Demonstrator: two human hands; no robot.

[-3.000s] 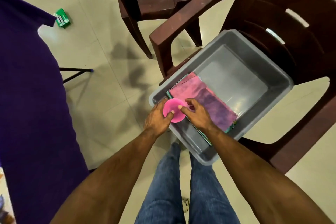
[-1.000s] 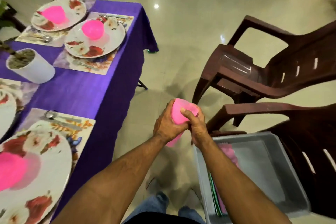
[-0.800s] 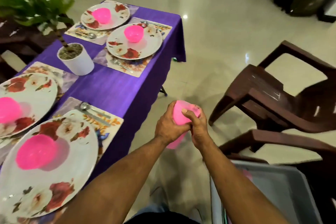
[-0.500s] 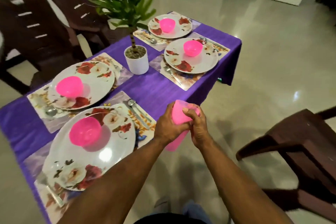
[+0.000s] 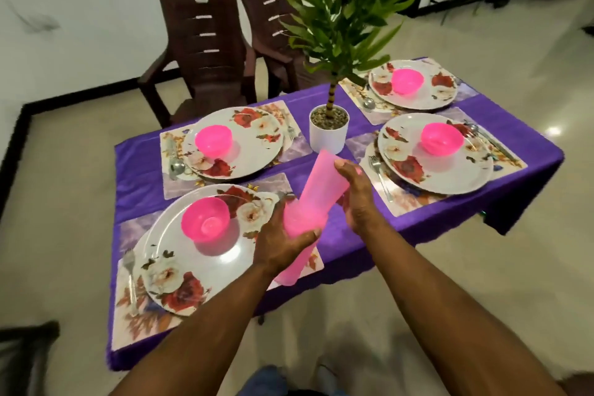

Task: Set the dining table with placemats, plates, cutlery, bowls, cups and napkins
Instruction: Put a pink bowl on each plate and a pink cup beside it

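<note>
Forearms reach in from the bottom edge toward a stack of pink cups (image 5: 310, 199) held tilted above the near edge of the counter (image 5: 369, 228). The left hand (image 5: 283, 241) has its fingers wrapped around the lower cups, and the right hand (image 5: 358, 194) has its fingers closed on the upper cup, thumb across its side near the rim. The stack hangs in the air between the two near place settings, not touching the purple cloth.

Just left of the hands, a floral plate (image 5: 180, 251) lies on a placemat (image 5: 141, 321) with a pink bowl (image 5: 205, 219) on it and a fork (image 5: 130, 280) beside it. To the right, another plate (image 5: 443, 177) carries a pink bowl (image 5: 442, 139), with a fork (image 5: 381, 175) on its left.

Farther back, a white pot (image 5: 328, 132) with a leafy plant (image 5: 340, 3) stands in the middle of the counter. Beyond it, two more plates, far left (image 5: 250, 145) and far right (image 5: 424, 96), each bear a pink bowl, left (image 5: 213, 139) and right (image 5: 406, 81). Two dark brown chairs (image 5: 205, 51) stand behind the counter by the wall.
</note>
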